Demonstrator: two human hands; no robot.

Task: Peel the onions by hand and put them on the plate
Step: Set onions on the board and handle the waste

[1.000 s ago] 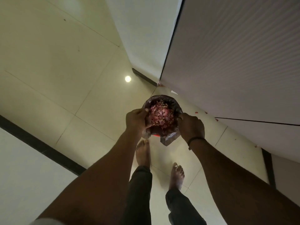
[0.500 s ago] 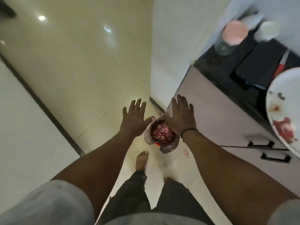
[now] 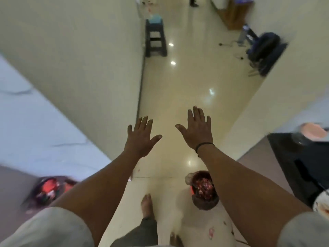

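Left hand [image 3: 141, 138] and right hand [image 3: 196, 130] are hovering flat, fingers splayed, gripping nothing, over the floor [image 3: 187, 90]; bin of onion peels [image 3: 203, 188] is sitting near, under the right forearm.

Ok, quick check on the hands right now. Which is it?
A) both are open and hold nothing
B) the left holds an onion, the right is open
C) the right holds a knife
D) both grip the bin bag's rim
A: the left hand and the right hand are spread with straight fingers out over the floor, touching nothing, while the bin of peels stands on the floor below the right forearm.
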